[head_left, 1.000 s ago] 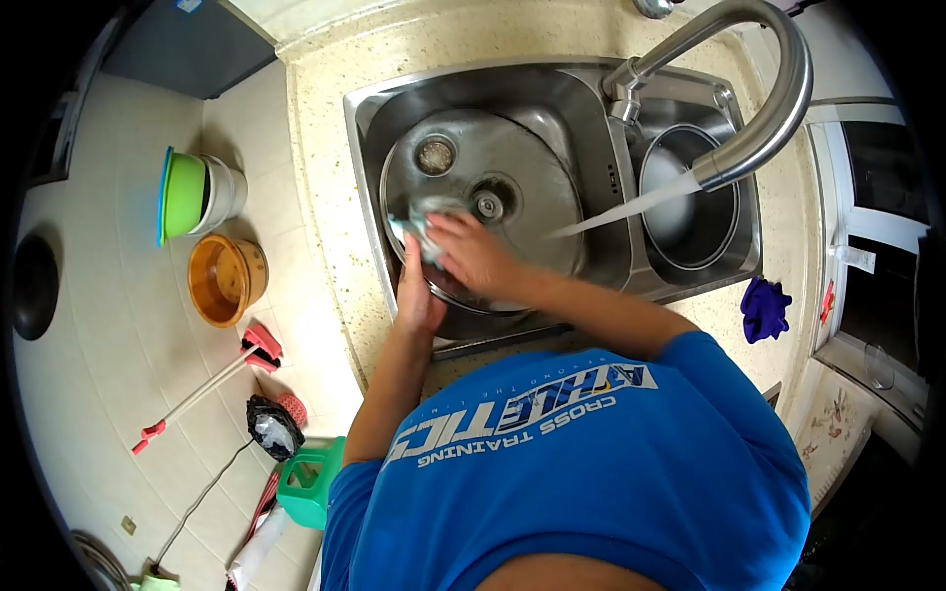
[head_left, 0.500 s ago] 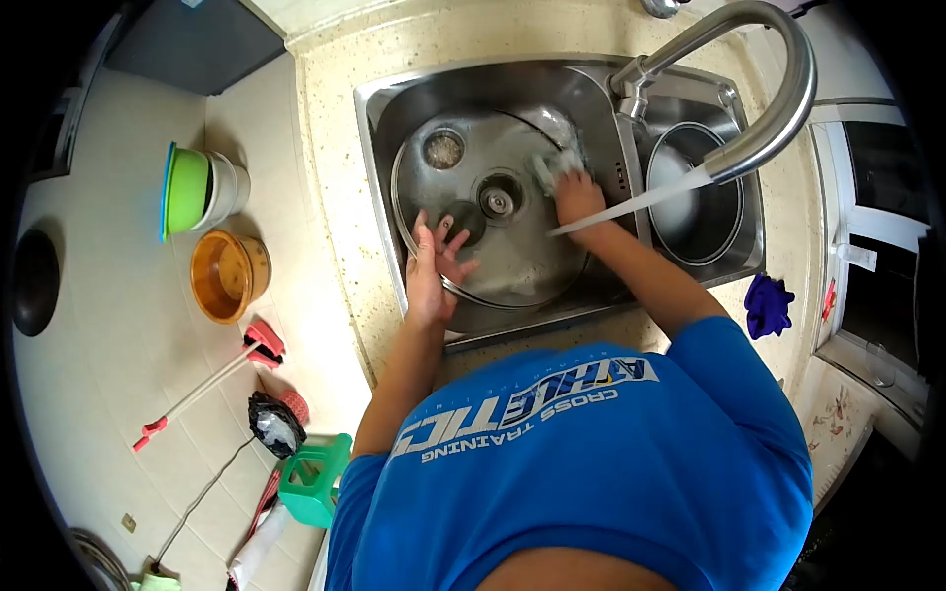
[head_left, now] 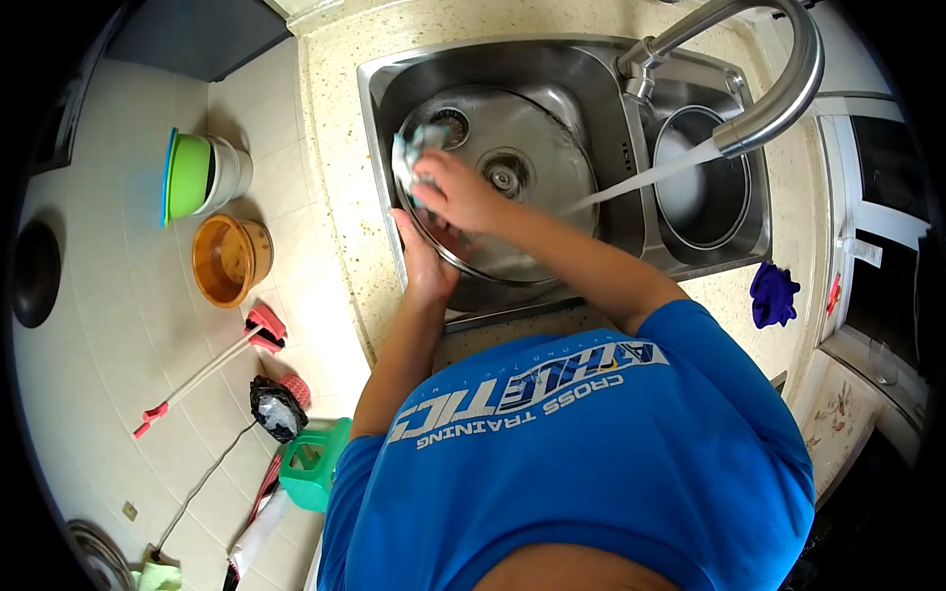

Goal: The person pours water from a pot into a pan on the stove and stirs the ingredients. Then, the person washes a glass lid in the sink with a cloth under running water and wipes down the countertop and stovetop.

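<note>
A round clear glass lid (head_left: pixel 532 236) with a metal rim lies tilted in the large sink basin (head_left: pixel 581 89). My left hand (head_left: pixel 426 258) grips its lower left rim, with part of the hand beneath the glass. In my right hand (head_left: pixel 458 192) is a pale, blue-edged cloth (head_left: pixel 406 163), pressed at the lid's left rim; the hand is slightly blurred. The sink drain (head_left: pixel 504 177) shows through the glass. From the curved faucet (head_left: pixel 778 108) a stream of water (head_left: pixel 641 179) falls toward the lid's right side.
A round metal pot (head_left: pixel 705 177) sits in the smaller basin on the right. A purple cloth (head_left: pixel 774 295) lies on the counter. Down on the floor at left are a green basin (head_left: pixel 187 177), a brown bucket (head_left: pixel 229 261), a pink-headed brush (head_left: pixel 264 328) and a green stool (head_left: pixel 313 463).
My right hand has moved with the cloth from the lid's upper right across to its left rim. My left hand keeps holding the lower left rim. The view has shifted slightly.
</note>
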Demonstrator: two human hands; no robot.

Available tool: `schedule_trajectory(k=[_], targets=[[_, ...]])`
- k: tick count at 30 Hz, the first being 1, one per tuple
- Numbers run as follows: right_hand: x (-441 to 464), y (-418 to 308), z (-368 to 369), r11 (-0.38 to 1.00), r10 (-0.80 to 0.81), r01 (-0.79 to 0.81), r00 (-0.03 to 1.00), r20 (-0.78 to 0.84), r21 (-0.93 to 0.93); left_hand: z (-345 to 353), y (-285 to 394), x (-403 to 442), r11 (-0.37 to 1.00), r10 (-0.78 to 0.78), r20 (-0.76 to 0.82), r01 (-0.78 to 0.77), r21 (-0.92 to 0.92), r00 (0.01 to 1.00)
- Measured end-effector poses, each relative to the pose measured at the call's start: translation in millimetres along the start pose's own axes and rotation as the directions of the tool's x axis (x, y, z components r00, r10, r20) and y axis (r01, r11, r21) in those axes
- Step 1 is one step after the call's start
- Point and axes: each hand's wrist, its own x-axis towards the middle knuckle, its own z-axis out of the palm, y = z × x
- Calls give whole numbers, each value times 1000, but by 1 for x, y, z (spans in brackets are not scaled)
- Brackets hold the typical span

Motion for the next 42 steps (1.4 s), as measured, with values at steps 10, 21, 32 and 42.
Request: schedule_trajectory(k=[10, 21, 32, 42], targets=[[-130, 14, -114, 844, 509, -345, 757, 410, -411, 3, 0, -3, 993, 2, -11, -1, 120, 1000], [-48, 78, -64, 437, 423, -425, 875, -236, -793, 3, 2, -3, 995, -18, -12, 19, 98, 1000], [44, 78, -25, 643, 315, -357, 930, -192, -677, 8, 3, -2, 993, -16, -9, 17, 116, 1000], [-63, -35, -35, 972, 15, 55, 955, 296, -227, -25, -9, 11, 1000, 21, 63, -22, 14, 998]])
